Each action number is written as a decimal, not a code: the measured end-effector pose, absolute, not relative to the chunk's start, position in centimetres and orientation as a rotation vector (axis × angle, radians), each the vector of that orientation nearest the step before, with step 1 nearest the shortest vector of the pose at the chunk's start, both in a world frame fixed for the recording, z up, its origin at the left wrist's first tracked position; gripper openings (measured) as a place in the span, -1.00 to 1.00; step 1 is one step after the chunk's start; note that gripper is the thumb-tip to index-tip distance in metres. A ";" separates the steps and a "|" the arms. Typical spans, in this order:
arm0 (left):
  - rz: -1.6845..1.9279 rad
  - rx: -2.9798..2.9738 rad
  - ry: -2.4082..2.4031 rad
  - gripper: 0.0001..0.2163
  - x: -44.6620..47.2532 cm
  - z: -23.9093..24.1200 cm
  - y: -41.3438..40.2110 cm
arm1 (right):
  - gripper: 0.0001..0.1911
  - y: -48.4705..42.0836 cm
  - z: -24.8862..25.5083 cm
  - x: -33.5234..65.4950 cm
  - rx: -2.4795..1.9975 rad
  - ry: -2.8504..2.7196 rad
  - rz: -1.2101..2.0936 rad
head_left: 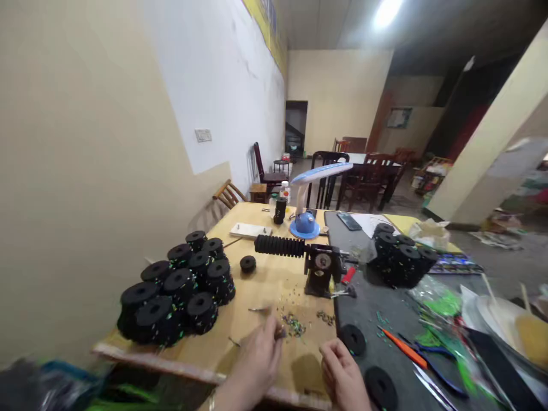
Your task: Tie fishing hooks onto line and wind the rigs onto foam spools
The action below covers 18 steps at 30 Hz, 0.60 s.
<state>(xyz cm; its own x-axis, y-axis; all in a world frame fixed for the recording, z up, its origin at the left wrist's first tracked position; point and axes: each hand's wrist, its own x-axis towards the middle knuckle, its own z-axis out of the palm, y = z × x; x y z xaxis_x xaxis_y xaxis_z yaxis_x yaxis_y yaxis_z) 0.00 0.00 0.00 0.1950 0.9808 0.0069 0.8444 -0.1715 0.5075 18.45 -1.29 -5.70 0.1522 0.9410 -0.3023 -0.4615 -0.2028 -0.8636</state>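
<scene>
Now, hands at the table edge

Your left hand is blurred, so I cannot tell its grip; its fingertips reach the scattered bits. Your right hand lies loosely curled beside a black disc. Beyond stands the crank tool.

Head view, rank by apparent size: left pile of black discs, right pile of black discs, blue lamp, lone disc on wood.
1. left pile of black discs, but nearest the camera
2. right pile of black discs and blue lamp look alike, unranked
3. lone disc, smallest
</scene>
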 end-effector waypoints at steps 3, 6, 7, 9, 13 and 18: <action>0.376 2.227 1.790 -0.83 -2.2 0.3 1.6 | -0.45 -1.8 -5.1 19.0 -1.140 -0.618 1.483; 0.320 2.280 1.832 -0.79 -3.8 0.2 3.1 | -0.46 -2.0 -5.3 19.1 -1.124 -0.617 1.514; 0.308 2.288 1.843 -0.78 -4.2 0.1 3.4 | -0.46 -2.1 -5.5 19.1 -1.117 -0.610 1.518; 0.302 2.302 1.862 -0.77 -4.8 0.1 3.5 | -0.46 -2.2 -5.9 19.1 -1.103 -0.599 1.532; 0.343 2.314 1.851 -0.66 -5.7 0.1 1.9 | -0.47 -2.4 -6.5 19.2 -1.102 -0.587 1.549; 0.326 2.228 1.759 -0.69 -6.6 -1.0 -0.1 | -0.46 -2.7 -6.5 18.9 -1.132 -0.603 1.562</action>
<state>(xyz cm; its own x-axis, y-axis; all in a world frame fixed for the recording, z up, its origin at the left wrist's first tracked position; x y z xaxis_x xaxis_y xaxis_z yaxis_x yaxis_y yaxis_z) -6.57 -0.09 -1.01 0.2320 0.9727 0.0017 0.9088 -0.2174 0.3562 18.88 -2.70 -6.53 0.0146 0.9356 -0.3528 -0.4556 -0.3079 -0.8353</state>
